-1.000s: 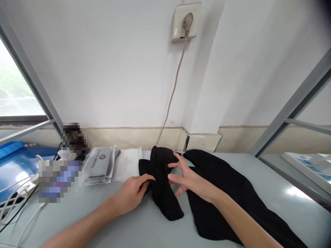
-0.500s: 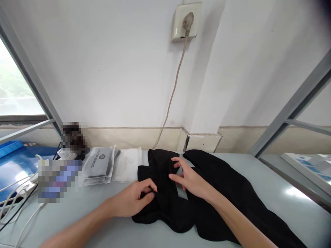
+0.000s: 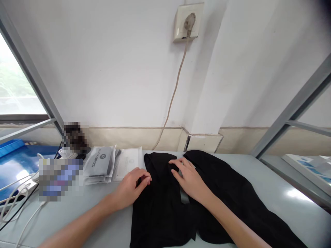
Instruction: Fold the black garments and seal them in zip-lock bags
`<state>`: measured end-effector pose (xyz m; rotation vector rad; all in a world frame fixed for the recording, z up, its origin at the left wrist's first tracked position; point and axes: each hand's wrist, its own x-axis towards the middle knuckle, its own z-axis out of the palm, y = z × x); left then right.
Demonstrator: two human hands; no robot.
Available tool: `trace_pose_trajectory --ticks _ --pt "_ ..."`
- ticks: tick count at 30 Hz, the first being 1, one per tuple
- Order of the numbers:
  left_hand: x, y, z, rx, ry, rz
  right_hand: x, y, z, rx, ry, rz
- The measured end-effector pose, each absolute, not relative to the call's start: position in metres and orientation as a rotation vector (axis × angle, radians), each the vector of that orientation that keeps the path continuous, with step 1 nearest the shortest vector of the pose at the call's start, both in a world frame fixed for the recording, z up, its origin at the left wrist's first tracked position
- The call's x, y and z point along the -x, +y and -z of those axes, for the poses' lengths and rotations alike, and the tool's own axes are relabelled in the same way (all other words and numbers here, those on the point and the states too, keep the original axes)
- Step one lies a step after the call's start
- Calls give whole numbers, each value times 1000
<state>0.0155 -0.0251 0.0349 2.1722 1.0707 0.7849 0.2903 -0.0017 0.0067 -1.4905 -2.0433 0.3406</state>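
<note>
Two black cloth pieces, or parts of one garment, lie on the grey table: a flattened one (image 3: 157, 210) on the left and a long one (image 3: 232, 182) stretching to the lower right. At the left cloth's left edge, my left hand (image 3: 133, 187) has its thumb and fingers pinched together. Whether any fabric is between them is hidden. My right hand (image 3: 190, 177) rests on the upper right edge of the left cloth, fingers spread and thumb apart. A strip of bare table shows between the two pieces beside this hand.
Packaged grey pouches (image 3: 99, 162) and a flat white packet (image 3: 128, 163) lie left of the cloth. White cables (image 3: 18, 196) and a blue tray (image 3: 11, 148) are at far left. A plug cord (image 3: 172, 96) runs down the wall; metal frame bars (image 3: 289, 110) flank the table.
The left cloth, bunched and folded before, now lies flatter and reaches nearer to me. My left hand has moved slightly up and left; my right hand has settled lower onto the cloth.
</note>
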Motion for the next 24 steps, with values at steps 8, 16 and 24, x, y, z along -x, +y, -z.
trace_pose_trajectory --ticks 8,16,24 --pt "-9 -17 -18 -2643 940 -547 -285 -2 4 1537 -2008 -315" --pt "-10 -19 -15 -2547 959 -658 -293 4 5 1694 -2004 -538" --pt "-13 -19 -16 -2540 1028 -644 -294 4 6 1834 -1975 -437"
